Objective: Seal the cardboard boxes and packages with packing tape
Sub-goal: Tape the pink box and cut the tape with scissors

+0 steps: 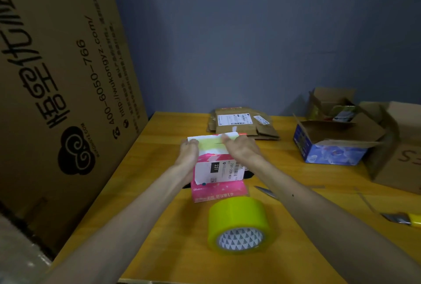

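Observation:
A pink and white box (217, 175) with a shipping label lies on the yellow table in front of me. A strip of yellow-green tape (210, 143) runs across its far end. My left hand (189, 150) rests on the box's left side, fingers laid along the tape. My right hand (242, 149) presses flat on the right part of the same strip. A large roll of yellow-green packing tape (238, 225) stands on its edge just in front of the box, touched by neither hand.
A flattened brown box (242, 121) with labels lies behind the pink box. An open blue box (330, 143) and open brown cartons (396, 147) stand at the right. Scissors (401, 218) lie near the right edge. A huge printed carton (57, 78) walls the left.

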